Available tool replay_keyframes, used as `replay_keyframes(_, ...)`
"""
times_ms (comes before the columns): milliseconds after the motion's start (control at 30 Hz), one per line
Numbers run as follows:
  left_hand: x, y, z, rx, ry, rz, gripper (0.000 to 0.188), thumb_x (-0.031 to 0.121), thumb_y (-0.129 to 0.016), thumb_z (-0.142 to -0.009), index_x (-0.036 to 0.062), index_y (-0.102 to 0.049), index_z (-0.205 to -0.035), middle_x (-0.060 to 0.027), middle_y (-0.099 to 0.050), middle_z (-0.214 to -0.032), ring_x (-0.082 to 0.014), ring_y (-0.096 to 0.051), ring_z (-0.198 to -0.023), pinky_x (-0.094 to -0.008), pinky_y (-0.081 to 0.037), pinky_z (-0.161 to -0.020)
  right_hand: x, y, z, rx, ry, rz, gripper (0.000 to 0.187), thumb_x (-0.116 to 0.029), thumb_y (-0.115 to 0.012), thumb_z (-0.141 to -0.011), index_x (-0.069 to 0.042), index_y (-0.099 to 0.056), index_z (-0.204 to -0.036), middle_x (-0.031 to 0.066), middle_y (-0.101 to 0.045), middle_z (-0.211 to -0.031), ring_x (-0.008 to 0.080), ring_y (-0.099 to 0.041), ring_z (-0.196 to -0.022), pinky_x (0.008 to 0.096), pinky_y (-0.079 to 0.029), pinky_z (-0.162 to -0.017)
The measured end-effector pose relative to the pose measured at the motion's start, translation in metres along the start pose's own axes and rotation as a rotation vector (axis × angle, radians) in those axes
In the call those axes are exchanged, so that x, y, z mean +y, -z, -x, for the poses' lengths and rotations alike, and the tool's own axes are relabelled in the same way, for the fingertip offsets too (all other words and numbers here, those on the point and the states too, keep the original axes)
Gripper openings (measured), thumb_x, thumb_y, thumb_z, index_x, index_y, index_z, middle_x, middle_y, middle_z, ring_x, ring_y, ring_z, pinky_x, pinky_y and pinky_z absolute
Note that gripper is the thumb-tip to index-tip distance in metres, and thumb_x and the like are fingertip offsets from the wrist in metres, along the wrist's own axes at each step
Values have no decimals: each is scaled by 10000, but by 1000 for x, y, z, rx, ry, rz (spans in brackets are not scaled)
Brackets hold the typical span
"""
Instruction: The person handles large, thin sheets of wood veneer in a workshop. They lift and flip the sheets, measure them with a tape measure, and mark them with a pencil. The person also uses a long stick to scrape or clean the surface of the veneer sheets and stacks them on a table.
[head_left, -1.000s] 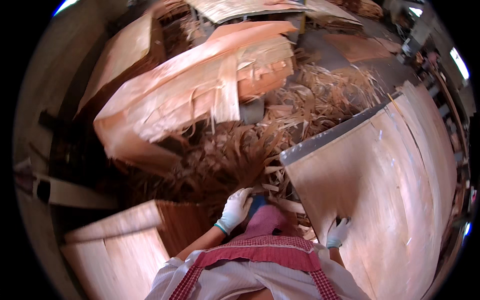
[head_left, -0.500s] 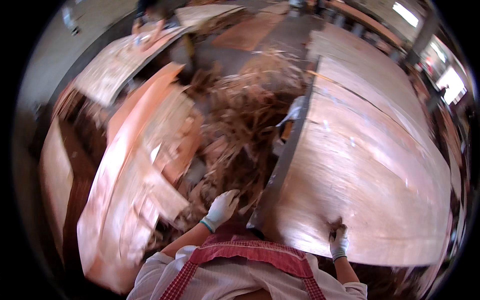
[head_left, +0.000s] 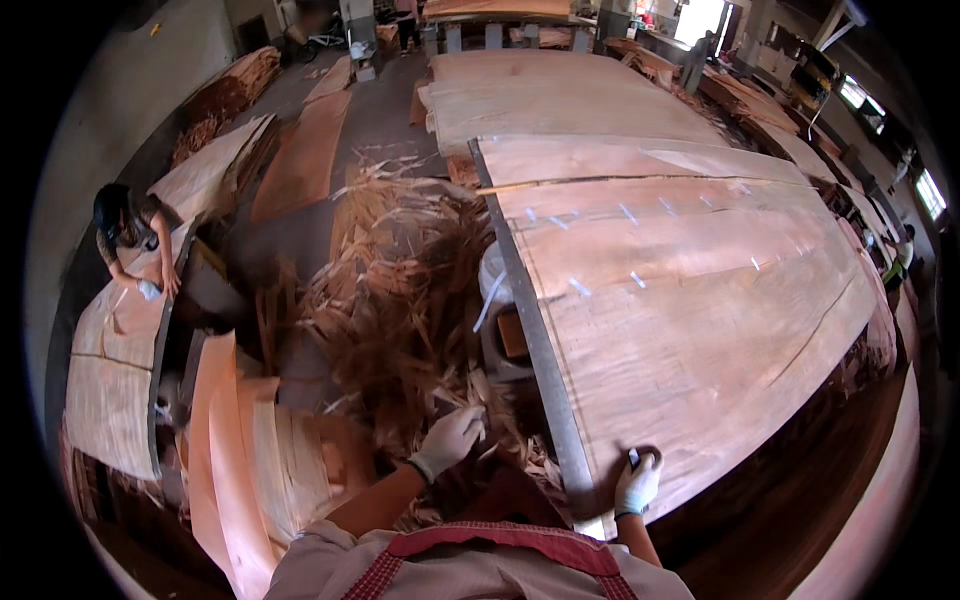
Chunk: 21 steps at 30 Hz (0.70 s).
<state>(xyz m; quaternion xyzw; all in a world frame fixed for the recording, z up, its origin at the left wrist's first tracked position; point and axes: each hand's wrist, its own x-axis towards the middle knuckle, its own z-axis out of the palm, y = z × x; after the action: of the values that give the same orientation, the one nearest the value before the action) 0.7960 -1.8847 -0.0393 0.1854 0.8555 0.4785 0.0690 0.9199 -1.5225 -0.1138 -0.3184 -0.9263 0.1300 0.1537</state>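
A large wood veneer sheet (head_left: pixel 690 330) lies on a table at my right, with short strips of pale tape stuck across its seams. Over the sheet's near left corner is my right hand (head_left: pixel 638 488), in a white glove, with the fingers closed round a small dark object with a pale end (head_left: pixel 633 457); its kind is not clear. My left hand (head_left: pixel 450 442), gloved too, hangs in the gap left of the table, fingers curled. What lies inside them, if anything, is hidden. Below it is a heap of torn veneer scraps (head_left: pixel 400 290).
A dark straight edge (head_left: pixel 535 340) borders the table's left side. A narrow strip (head_left: pixel 640 183) crosses the sheet's far part. Loose veneer sheets (head_left: pixel 225 450) stand at my left. Beyond them a person (head_left: pixel 130 235) leans over another veneer-covered table (head_left: pixel 115 400). A pale bucket (head_left: pixel 493 275) stands beside my table.
My view has swung to the right, so the table now appears more turned and the co-worker sits farther left. My right hand is still by the sheet's near edge, closer to its left corner.
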Motion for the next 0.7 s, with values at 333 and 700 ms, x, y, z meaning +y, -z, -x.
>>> replay_keyframes(333,-35,34,-173,-132,-253,-12,301,146,-507,-945,-36,-532,-1183,-210,-594,-1164,-344,-580,-1079,-384,-456,-923,-21,-6,7,-3,-166,-21,211,-107,-596,-763,-36,-535,-952,173,-544,-1168,390,-577,-955,437,-480,-768)
replay_keyframes(700,-108,121,-443,31,-259,-303,348,218,-557,-902,-8,-543,-1167,-227,-628,-1025,-373,-611,-960,-430,-488,-819,-24,-27,-20,63,-166,-116,59,-69,-561,-855,-20,-545,-884,121,-537,-914,239,-576,-801,337,-474,-693)
